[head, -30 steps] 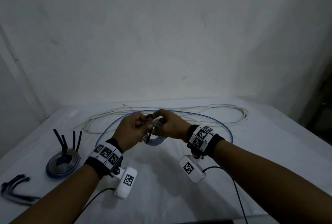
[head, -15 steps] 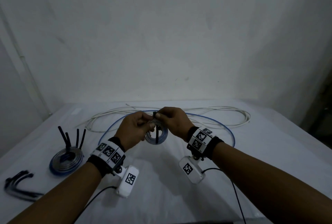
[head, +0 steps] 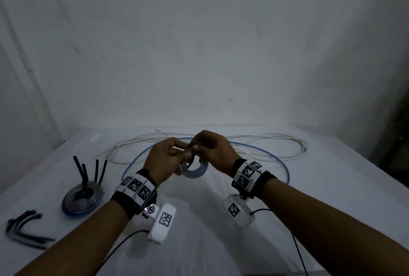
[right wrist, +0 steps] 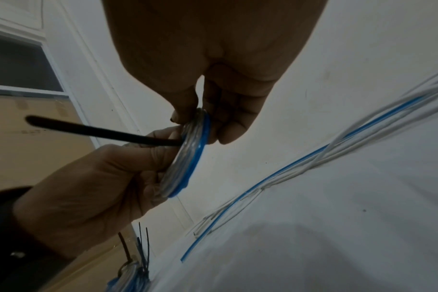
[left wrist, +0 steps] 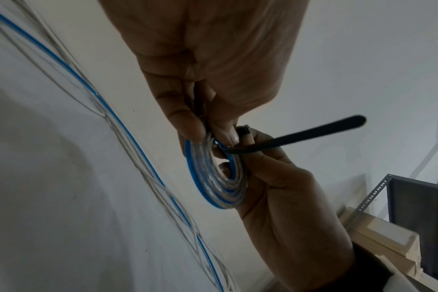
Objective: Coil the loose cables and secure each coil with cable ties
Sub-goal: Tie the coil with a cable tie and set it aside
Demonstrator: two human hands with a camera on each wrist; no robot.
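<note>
Both hands hold a small coil of blue and clear cable [head: 194,168] above the table. My left hand [head: 186,154] grips the coil's left side; in the left wrist view its thumb and fingers [left wrist: 190,128] pinch the rim. My right hand [head: 195,146] pinches the coil's top [right wrist: 200,126] between thumb and fingers. A black cable tie [left wrist: 313,134] passes through the coil's opening, its head [left wrist: 245,129] lies at my right thumb, and its strap [right wrist: 88,130] sticks out sideways.
A tied coil [head: 81,200] with black tie tails [head: 88,171] standing up lies at the left. Spare black ties [head: 24,229] lie near the left front edge. Loose white cable [head: 276,145] and loose blue cable [head: 284,167] sprawl behind the hands.
Both hands kept hold of the coil and rose a little. The tie's strap, which hung down across the coil's front, now runs through the opening with less of it showing.
</note>
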